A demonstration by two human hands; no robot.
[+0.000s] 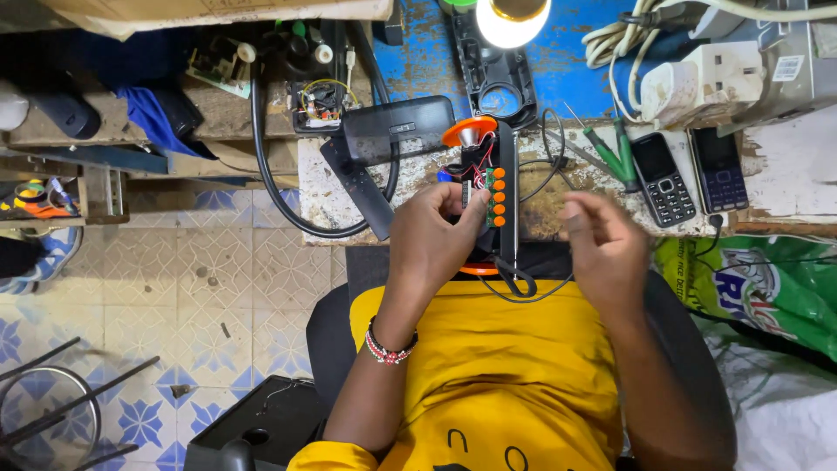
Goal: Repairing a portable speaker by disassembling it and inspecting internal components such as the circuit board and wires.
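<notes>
My left hand grips an opened black and orange torch-like device with a row of orange buttons, loose red and black wires and an orange cone at its far end. It is held upright over the front edge of the workbench. My right hand hovers to the right of the device, fingers loosely curled, slightly blurred, holding nothing that I can see. A thin black cable loops from the device down over my yellow shirt.
Two small button phones lie on the bench at the right, with green-handled screwdrivers beside them. A white power adapter, a lit bulb, a black box and a remote sit behind. Tiled floor at left.
</notes>
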